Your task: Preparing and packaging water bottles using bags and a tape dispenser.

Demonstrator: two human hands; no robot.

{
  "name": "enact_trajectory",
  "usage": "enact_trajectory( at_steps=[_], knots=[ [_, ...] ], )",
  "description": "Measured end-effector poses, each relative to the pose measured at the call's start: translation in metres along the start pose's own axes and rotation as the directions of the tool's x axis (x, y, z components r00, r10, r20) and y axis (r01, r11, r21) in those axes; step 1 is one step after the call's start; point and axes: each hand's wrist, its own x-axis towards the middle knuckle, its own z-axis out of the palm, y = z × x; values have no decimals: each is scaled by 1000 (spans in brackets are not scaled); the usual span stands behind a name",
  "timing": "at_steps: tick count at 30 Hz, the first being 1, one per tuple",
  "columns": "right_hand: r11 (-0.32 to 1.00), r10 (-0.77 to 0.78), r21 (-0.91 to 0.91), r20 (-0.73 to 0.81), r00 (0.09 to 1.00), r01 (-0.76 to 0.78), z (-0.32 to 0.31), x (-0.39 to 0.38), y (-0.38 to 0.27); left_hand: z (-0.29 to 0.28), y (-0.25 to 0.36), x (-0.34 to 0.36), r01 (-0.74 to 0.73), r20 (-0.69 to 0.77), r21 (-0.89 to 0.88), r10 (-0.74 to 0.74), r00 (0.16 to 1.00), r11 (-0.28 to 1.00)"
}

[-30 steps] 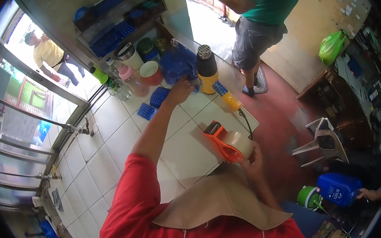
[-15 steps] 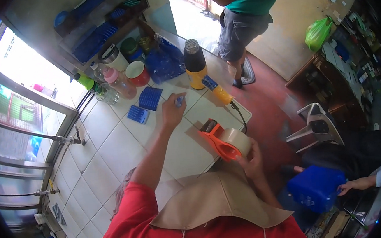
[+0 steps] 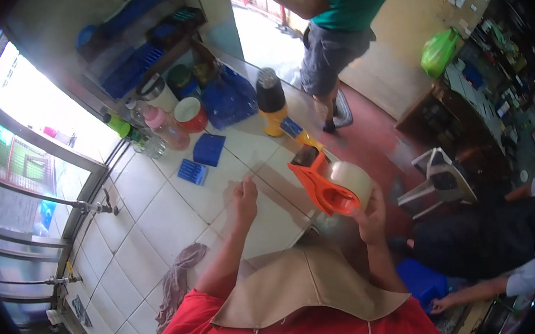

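My right hand (image 3: 371, 216) grips an orange tape dispenser (image 3: 320, 184) by its rear, next to the wide roll of pale tape (image 3: 349, 179), raised over the counter's right edge. My left hand (image 3: 245, 199) is closed above the white tiles, its fingers curled; whatever it may hold is hidden. Beyond it lie a ridged blue plastic piece (image 3: 192, 172) and a larger flat blue piece (image 3: 209, 149). A yellow and black heat gun (image 3: 271, 100) stands on its end past the dispenser, its handle partly behind it.
A red cup (image 3: 190, 115), a pink-capped bottle (image 3: 165, 126) and a blue plastic bag (image 3: 229, 94) crowd the counter's far end. A grey cloth (image 3: 179, 283) lies at left. One person (image 3: 336, 40) stands beyond; another (image 3: 483, 237) bends at right near a white stool (image 3: 437, 181).
My left hand has drawn back toward me, and the small bluish thing in it no longer shows. The dispenser has shifted right. The person at right has leaned farther in.
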Motion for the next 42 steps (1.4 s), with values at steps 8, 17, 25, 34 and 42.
enact_trajectory(
  at_steps=[8,17,25,34,42],
  knots=[
    [994,-88,57,-15,996,89,5,10,-13,5,2,-16,105,31,-86,-103,994,991],
    [954,-299,60,81,951,295,18,51,-47,5,-14,-14,-137,184,-289,195,963,947],
    [913,-396,76,-67,916,400,-2,74,-63,15,9,-19,-114,159,-2,112,981,994],
    [784,-599,81,-165,784,616,-51,101,-87,13,6,-16,-249,197,36,237,951,968],
    [657,-721,135,-173,671,741,-73,108,-112,15,-18,-9,-451,198,120,424,884,884]
  ],
)
